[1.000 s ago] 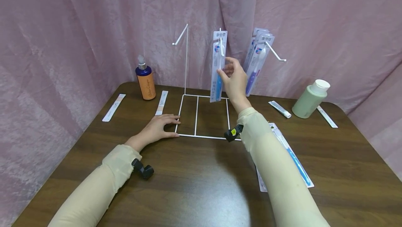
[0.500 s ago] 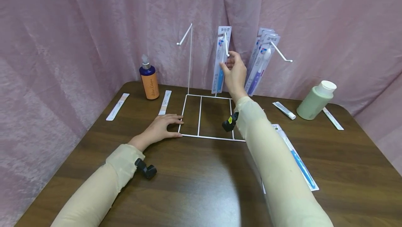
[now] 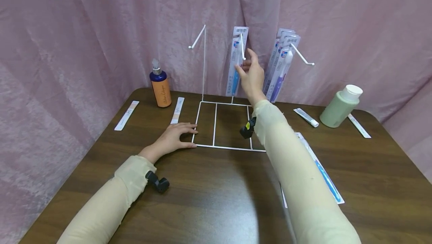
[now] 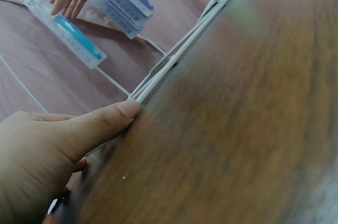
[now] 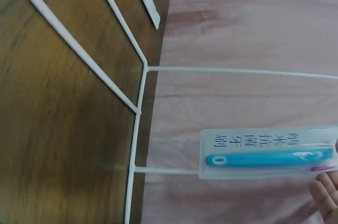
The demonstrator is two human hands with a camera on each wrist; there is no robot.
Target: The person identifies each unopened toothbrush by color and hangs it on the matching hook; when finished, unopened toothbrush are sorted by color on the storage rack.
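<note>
A packaged blue toothbrush (image 3: 231,79) hangs on the middle hook of a white wire display rack (image 3: 229,148). My right hand (image 3: 253,81) is at its right edge, thumb close to the pack and index finger raised beside the hook. In the right wrist view, fingertips (image 5: 323,195) show alongside the pack, not curled round it. My left hand (image 3: 173,137) rests at the rack base's left side, its thumb (image 4: 128,109) touching the front corner and the fingers on the side bar. Several packaged toothbrushes (image 3: 280,69) hang from the right hook; the left hook (image 3: 197,37) carries nothing.
An orange-and-blue pump bottle (image 3: 161,92) stands back left near two flat white sachets (image 3: 126,116). At right are a toothpaste tube (image 3: 305,117), a tilted green bottle (image 3: 340,107) and another sachet (image 3: 359,126). Packaged toothbrushes (image 3: 324,172) lie partly under my right arm.
The packaged toothbrush has moved up and back along the middle hook. My right hand's fingers have loosened from it, the index finger lifting. The left hand has stayed on the rack base.
</note>
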